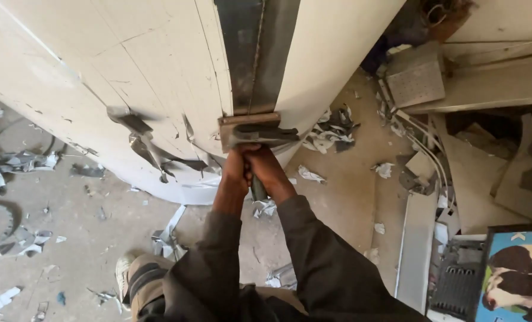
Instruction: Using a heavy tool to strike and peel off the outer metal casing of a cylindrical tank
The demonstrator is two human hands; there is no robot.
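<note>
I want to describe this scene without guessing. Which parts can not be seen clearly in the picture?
Head view only:
- Hammer head: motion-blurred, so its contact with the metal bracket is unclear.
- Handle: mostly hidden under the left hand and right hand.
- White cabinet: cut off by the top edge.
- Framed picture: cut off by the right and bottom edges.

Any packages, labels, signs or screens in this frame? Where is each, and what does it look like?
Picture panel: bottom right corner on the floor, rectangular, dark frame, light blue ground with a brown-and-white animal figure.
Nothing else of this kind shows; the pale scraps on the floor are torn and unreadable.
</note>
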